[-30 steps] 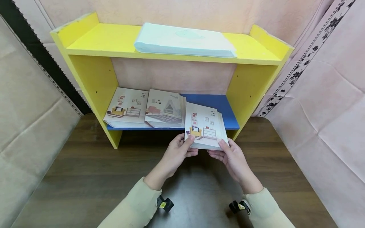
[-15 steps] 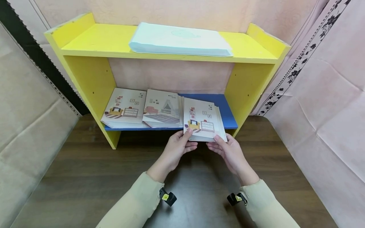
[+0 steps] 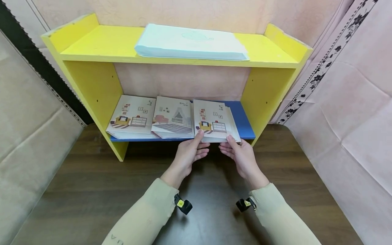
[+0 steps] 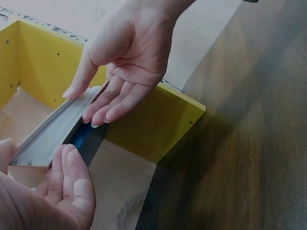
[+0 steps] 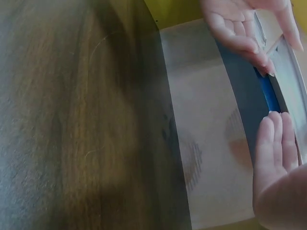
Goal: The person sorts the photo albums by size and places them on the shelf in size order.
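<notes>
A stack of thin books (image 3: 213, 117), its top cover printed with a yellow armchair and a cabinet, lies at the right of the blue lower shelf (image 3: 240, 115), its near edge jutting past the shelf front. My left hand (image 3: 185, 156) pinches the near left corner, thumb on top and fingers beneath. At the near right corner my right hand (image 3: 242, 158) grips the same way. In the left wrist view the page edges (image 4: 50, 132) show between both hands. Immediately left lie a stack with a tent picture (image 3: 173, 117) and another armchair-printed stack (image 3: 131, 117).
The shelf unit has yellow side panels (image 3: 88, 92) and a yellow top board (image 3: 116, 41). A pale blue flat package (image 3: 191, 42) lies on that board. Dark wooden tabletop (image 3: 92, 190) spreads in front, with pale cloth (image 3: 343, 112) on both sides.
Both hands have moved forward, carrying the right-hand stack farther onto the blue shelf until it lies in line with the other stacks. The grip stays the same.
</notes>
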{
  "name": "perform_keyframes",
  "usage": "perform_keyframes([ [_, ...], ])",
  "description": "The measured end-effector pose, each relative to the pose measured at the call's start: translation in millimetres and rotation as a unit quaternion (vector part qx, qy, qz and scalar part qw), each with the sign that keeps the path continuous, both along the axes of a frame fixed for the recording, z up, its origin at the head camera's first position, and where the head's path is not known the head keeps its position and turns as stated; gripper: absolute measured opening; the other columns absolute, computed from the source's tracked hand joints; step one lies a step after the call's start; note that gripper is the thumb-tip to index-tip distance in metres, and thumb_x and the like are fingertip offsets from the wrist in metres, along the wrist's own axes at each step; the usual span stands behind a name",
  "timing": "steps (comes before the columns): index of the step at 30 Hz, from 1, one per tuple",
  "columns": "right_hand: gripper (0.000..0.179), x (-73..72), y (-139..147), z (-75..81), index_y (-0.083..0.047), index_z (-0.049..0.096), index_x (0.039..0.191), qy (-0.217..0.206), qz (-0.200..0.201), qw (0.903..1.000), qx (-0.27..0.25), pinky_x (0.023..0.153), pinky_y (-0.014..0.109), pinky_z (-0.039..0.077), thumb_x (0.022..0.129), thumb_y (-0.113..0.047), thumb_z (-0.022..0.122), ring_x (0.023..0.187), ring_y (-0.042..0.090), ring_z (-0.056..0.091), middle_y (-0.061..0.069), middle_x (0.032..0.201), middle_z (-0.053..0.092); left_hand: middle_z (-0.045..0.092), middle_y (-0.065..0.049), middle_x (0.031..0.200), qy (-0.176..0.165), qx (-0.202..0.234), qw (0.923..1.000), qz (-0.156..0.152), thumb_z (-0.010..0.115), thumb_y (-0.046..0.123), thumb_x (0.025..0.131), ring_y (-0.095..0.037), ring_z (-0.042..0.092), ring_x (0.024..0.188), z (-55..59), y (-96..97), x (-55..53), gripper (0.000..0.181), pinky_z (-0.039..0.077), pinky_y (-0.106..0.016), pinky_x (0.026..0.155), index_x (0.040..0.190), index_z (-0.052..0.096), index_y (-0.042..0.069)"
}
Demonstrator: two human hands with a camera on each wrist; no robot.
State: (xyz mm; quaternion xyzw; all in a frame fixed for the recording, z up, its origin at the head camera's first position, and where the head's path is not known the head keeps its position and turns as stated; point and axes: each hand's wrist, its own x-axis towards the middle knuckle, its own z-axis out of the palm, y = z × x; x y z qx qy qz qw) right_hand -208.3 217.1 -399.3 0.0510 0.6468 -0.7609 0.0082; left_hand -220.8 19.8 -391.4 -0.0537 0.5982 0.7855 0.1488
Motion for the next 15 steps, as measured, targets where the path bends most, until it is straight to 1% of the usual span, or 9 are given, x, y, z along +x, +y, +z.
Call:
perform_keyframes([
  [4, 0.057, -1.2, -6.5, 1.5, 0.004, 0.056, 0.114, -0.025, -0.047, 0.9986, 0.004, 0.081, 0.036, 0.055, 0.088, -0.046, 0.067, 0.092, 0.029, 0.069, 0.016, 0.095, 0.071, 0.072, -0.013, 0.097, -0.001, -0.007, 0.9999, 0.009, 0.065, 0.070, 0.076, -0.021, 0.071, 0.084, -1.3, -0.3, -2.3, 0.080, 0.055, -0.038, 0.081, 0.111, 0.065, -0.002],
  [7, 0.064, -1.6, -12.7, 1.3, 0.007, 0.056, 0.115, -0.047, -0.070, 0.9964, -0.007, 0.080, 0.036, 0.055, 0.085, -0.048, 0.070, 0.085, 0.023, 0.071, 0.010, 0.086, 0.072, 0.073, -0.013, 0.094, 0.003, -0.015, 0.9998, 0.013, 0.064, 0.071, 0.076, -0.022, 0.071, 0.084, -3.1, -2.3, -3.7, 0.078, 0.055, -0.038, 0.081, 0.105, 0.069, -0.002],
  [10, 0.071, -2.4, -17.0, 1.5, 0.010, 0.054, 0.119, -0.063, -0.080, 0.9946, -0.018, 0.080, 0.036, 0.055, 0.083, -0.049, 0.071, 0.083, 0.021, 0.071, 0.008, 0.082, 0.071, 0.073, -0.012, 0.092, 0.004, -0.019, 0.9997, 0.014, 0.063, 0.072, 0.075, -0.022, 0.071, 0.084, -4.8, -3.8, -5.2, 0.075, 0.055, -0.038, 0.080, 0.099, 0.072, 0.001],
  [15, 0.066, -5.6, -19.4, 3.1, 0.006, 0.060, 0.112, -0.075, -0.085, 0.9936, -0.008, 0.079, 0.036, 0.056, 0.082, -0.051, 0.072, 0.082, 0.021, 0.071, 0.009, 0.081, 0.071, 0.072, -0.014, 0.094, 0.004, -0.024, 0.9997, 0.010, 0.062, 0.072, 0.077, -0.022, 0.071, 0.085, -3.0, -6.8, -6.7, 0.074, 0.056, -0.034, 0.077, 0.098, 0.072, 0.002],
])
